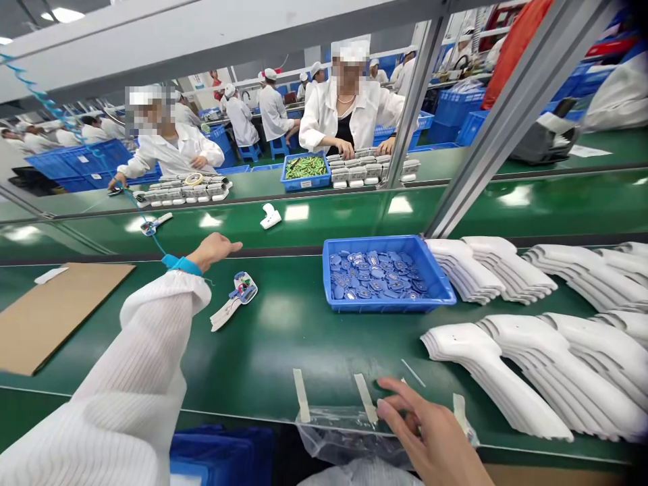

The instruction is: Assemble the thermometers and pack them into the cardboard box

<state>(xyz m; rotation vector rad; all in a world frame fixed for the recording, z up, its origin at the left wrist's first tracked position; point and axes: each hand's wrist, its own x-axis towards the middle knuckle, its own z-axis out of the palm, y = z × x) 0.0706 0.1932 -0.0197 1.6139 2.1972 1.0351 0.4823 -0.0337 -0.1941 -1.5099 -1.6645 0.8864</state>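
My left hand, with a blue wrist strap, reaches over the far edge of the green bench, fingers stretched out and nothing in them. Just below it lies a white handle-shaped shell half with a blue part, wires and electronics inside. My right hand hovers at the near edge, thumb and fingers apart and holding nothing visible. Beside it are strips of masking tape fixing a clear plastic bag to the edge. A thin clear stick rests just beyond those fingers.
A blue bin holds many blue plastic pieces. Stacks of white curved shells fill the right side. Cardboard lies at left. Beyond, a green conveyor belt carries a white part and another shell half. Co-workers sit opposite.
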